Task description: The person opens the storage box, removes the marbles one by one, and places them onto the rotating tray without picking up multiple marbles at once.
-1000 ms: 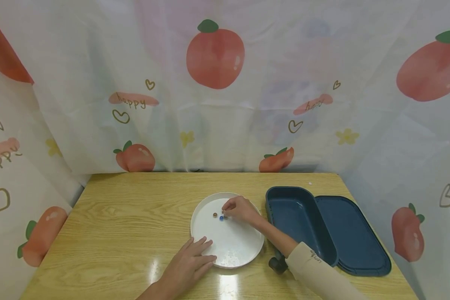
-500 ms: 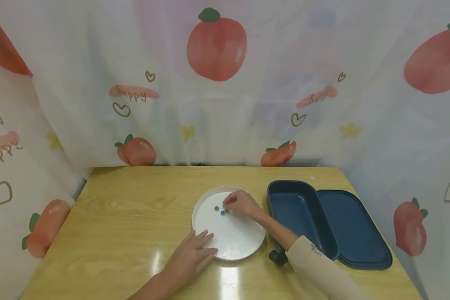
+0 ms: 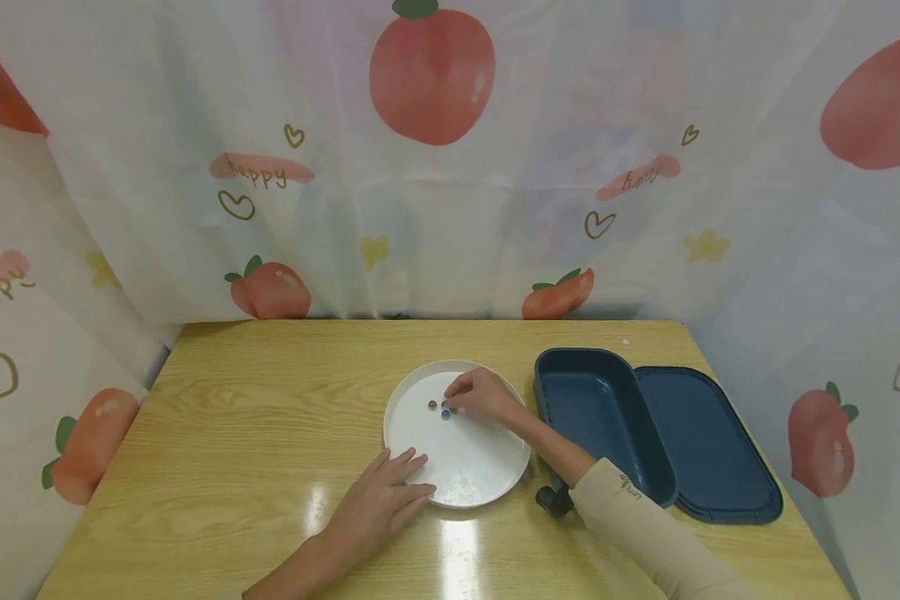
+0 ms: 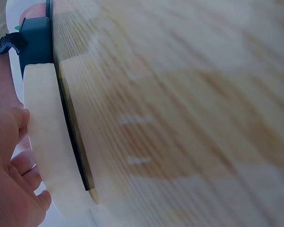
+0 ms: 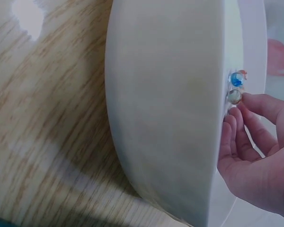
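With the right hand [image 3: 482, 396] low inside a round white tray [image 3: 487, 467], reaches down to a clear marble [image 5: 234, 96], fingers bent, tips drawn close together right at the glassy ball. No telling from here whether pinched between thumb and finger or merely touched. Just beside those fingertips, on the side toward the person: a blue marble [image 5: 237, 79]. Slightly farther left of the same fingertips: a brown marble [image 3: 432, 405], apart from the blue.

With the left hand [image 3: 375, 508], rests on the tray's near-left rim, fingers spread apart and fairly straight, perhaps steadying.

By the look of all three, probably glass: light, hard, unyielding, slick, quick to roll at a stray nudge, liable to chip only from a hard drop. Best taken across the widest part, between the tips of thumb and index finger, with mild, even pressure to avoid squirting loose. As for the tray, seemingly stiff and light, best held by the raised rim.

To the right of the right hand, beside the forearm: a deep blue box [image 3: 592, 408], with a flat blue lid [image 3: 708, 450] farther right. Beneath both hands, a wooden table [image 3: 270, 417]; beyond, a fruit-print curtain [image 3: 450, 250].
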The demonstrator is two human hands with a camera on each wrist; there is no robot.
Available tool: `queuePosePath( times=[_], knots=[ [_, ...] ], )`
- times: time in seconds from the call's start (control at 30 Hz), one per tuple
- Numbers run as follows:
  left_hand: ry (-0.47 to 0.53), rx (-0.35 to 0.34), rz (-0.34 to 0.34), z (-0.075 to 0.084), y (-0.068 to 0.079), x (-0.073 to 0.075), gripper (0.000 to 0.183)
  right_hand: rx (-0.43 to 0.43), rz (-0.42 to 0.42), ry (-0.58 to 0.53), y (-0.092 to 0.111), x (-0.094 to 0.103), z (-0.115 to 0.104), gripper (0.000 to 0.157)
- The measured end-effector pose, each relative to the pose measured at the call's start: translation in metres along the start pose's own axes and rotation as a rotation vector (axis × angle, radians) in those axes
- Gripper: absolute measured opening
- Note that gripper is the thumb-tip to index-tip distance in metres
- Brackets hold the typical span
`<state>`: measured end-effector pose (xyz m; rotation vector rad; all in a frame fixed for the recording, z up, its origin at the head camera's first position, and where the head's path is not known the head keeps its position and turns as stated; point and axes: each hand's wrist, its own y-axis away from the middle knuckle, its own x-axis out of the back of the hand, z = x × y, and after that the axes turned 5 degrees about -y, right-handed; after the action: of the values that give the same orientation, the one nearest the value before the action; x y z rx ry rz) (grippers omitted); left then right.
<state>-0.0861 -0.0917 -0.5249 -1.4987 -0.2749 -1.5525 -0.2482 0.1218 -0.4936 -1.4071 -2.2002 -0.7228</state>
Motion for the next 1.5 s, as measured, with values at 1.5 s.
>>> queuePosePath(
  times=[1.5],
  knots=[
    [0.038,0.029,-0.007,0.002,0.001,-0.001,0.016,0.089,0.02,-0.268,0.043,0.069,-0.025,0.029]
  ],
)
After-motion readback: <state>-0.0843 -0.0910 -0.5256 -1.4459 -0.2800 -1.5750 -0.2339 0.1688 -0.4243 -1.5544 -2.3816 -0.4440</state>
